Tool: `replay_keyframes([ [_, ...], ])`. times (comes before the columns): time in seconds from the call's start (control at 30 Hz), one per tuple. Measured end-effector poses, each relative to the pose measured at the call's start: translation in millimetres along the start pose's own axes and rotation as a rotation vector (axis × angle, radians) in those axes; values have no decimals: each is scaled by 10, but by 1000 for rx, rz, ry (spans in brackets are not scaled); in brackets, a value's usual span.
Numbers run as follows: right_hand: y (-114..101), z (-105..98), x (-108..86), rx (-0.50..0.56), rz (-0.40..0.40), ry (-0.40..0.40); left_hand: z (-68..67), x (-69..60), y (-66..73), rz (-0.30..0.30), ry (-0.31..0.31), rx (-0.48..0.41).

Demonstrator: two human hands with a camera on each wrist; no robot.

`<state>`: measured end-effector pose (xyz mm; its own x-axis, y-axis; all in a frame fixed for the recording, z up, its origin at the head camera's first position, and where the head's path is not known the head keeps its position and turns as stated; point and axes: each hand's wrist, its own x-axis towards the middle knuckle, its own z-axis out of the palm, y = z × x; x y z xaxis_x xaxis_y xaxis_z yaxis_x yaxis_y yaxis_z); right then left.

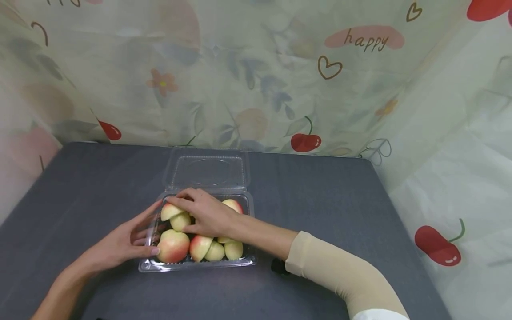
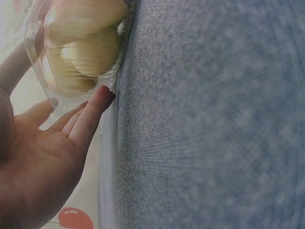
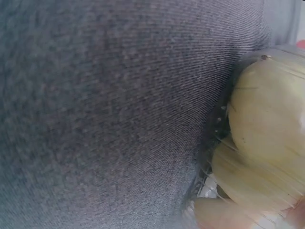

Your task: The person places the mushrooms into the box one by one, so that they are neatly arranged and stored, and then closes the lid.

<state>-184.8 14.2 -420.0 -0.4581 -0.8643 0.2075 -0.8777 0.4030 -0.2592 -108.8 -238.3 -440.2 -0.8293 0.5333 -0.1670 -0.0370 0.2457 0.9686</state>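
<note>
A clear plastic clamshell box lies on the grey table with its lid folded back. Several pale yellow and red peaches fill it, among them a large blushed peach at the near left. My right hand reaches over the box, its thumb and fingers around a pale peach at the left; the hand hides part of the contents. Against the box's left wall, my left hand has its fingers extended, the thumb near the large peach. In the left wrist view, fingertips touch the box's wall.
The dark grey tabletop spreads around the box. A printed curtain with cherries and flowers hangs behind the table and at both sides. A small black object shows beneath the right forearm.
</note>
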Motion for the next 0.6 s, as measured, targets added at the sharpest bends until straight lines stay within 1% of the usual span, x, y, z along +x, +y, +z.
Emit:
replay_keyframes([
  [0.2, -4, -16, 5, -6, 12, -4, -6, 2, -12, 3, 0, 4],
  [0.3, -3, -33, -2, 9, 56, -19, -8, 3, -22, -1, -9, -5],
  [0.37, -1, -51, -7, 34, 91, -29, -8, 4, -28, -13, -8, -15],
  [0.43, 7, -77, -14, 60, 112, -28, -6, 4, -30, -12, -6, -14],
  [0.53, 29, -128, -30, 93, 109, -8, -4, 4, -24, -3, -2, -8],
  [0.6, 47, -168, -50, 109, 99, 13, -1, 6, -11, 15, -7, -2],
])
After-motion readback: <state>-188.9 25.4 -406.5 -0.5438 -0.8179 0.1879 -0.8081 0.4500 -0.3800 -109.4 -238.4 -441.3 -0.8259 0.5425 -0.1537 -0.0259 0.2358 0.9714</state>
